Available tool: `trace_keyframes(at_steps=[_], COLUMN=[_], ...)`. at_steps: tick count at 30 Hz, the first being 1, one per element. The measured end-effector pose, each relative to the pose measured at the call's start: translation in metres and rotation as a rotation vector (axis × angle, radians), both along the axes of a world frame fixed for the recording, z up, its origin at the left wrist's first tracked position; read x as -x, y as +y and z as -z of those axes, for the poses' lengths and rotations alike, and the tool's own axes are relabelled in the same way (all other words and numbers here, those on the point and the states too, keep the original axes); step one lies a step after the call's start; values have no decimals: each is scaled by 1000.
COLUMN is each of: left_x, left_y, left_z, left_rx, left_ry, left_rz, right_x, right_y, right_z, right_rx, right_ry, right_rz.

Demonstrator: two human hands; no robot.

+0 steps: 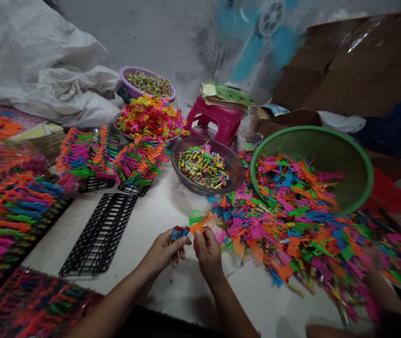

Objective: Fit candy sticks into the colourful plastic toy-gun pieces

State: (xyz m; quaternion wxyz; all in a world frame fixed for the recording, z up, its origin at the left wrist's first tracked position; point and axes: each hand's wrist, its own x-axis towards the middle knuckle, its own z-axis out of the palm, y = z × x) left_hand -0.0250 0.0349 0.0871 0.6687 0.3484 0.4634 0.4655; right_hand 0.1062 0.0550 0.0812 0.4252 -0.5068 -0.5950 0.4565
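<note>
Head view, left hand [165, 251]: pinching small blue and red pieces [178, 232], just below the metal bowl [233, 164].
Right hand [207, 249]: gripping an orange plastic toy [202, 224], touching those pieces.
Pile of toys [291, 230]: spilling right of the bowl.
Black rack [100, 234]: lying left of it on the desk [158, 211].

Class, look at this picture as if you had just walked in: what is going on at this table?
A person works with both bare hands over a white table. The left hand holds a few small coloured pieces, and the right hand pinches an orange plastic piece. To the right, a heap of bright plastic pieces spills from a tipped green basket. A metal bowl of small rolls sits behind the hands. An empty black rack lies to the left, beside filled racks.
</note>
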Motion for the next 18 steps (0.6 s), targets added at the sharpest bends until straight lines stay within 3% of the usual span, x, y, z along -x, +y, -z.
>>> trace_keyframes(at_steps=[3, 8, 15, 18], left_x=[3, 6, 5, -4], left_y=[-2, -3, -7, -5], left_z=[-4, -10, -19, -12], left_rx=[-12, 24, -107, -65], left_ry=[70, -54, 133, 100], left_rz=[50, 168, 179, 197], right_x=[-1, -2, 1, -3], right_y=[-1, -4, -11, -4], right_z=[-4, -8, -11, -12], right_rx=[-17, 46, -31, 10], right_ry=[-5, 84, -67, -87], right_rz=[-21, -36, -46, -75])
